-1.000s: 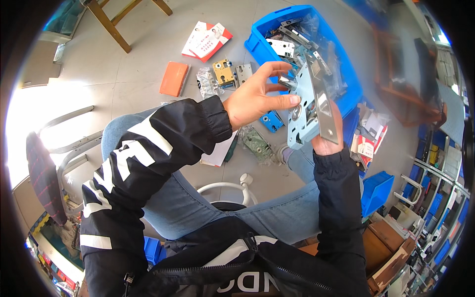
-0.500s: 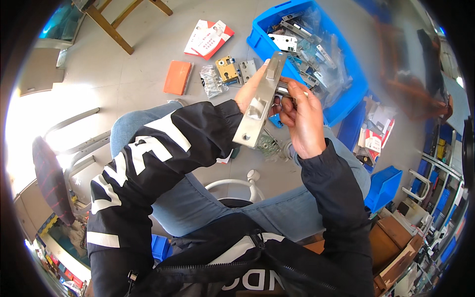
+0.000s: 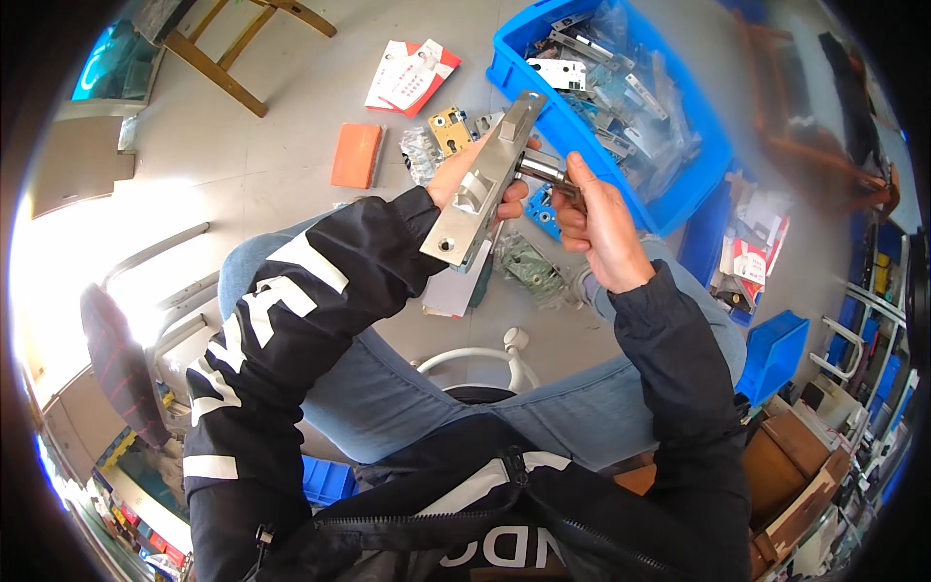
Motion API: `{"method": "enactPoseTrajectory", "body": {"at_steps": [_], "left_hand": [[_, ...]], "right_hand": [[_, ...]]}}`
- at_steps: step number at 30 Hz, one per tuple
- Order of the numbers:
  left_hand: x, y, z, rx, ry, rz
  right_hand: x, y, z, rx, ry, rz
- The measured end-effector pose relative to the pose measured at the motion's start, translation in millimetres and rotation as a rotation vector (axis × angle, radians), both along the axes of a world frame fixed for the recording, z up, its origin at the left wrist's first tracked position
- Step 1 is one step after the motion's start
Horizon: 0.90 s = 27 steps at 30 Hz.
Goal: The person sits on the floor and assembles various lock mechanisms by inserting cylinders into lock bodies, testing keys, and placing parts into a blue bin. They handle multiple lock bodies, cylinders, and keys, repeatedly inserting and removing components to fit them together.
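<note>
L hand (image 3: pixel 464 175) closed w/ firm grip on metal lock body (image 3: pixel 482 180), held tilted above lap. R hand (image 3: pixel 593 221) pinches its short metal cylinder (image 3: pixel 539 168). Beyond, on floor: orange box (image 3: pixel 356 154), blue bin (image 3: pixel 648 126) of lock parts.

Workshop: lock-part bin (image 3: pixel 698 175), floor clutter.
</note>
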State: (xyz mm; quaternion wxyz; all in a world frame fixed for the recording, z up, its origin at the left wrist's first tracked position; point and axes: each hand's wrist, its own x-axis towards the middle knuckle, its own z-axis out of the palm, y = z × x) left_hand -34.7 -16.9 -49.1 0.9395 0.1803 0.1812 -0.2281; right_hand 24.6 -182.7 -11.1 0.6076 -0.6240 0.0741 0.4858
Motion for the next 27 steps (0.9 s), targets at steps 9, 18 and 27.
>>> {"method": "enactPoseTrajectory", "body": {"at_steps": [9,18,27], "left_hand": [[5,1,2,-0.002,-0.106,-0.055],[5,4,-14,-0.080,-0.149,-0.072],[9,5,-21,0.033,-0.230,-0.088]], "right_hand": [[-3,4,1,0.083,0.049,-0.040],[-2,1,2,0.118,0.041,-0.010],[4,-5,1,0.239,0.313,0.031]]}}
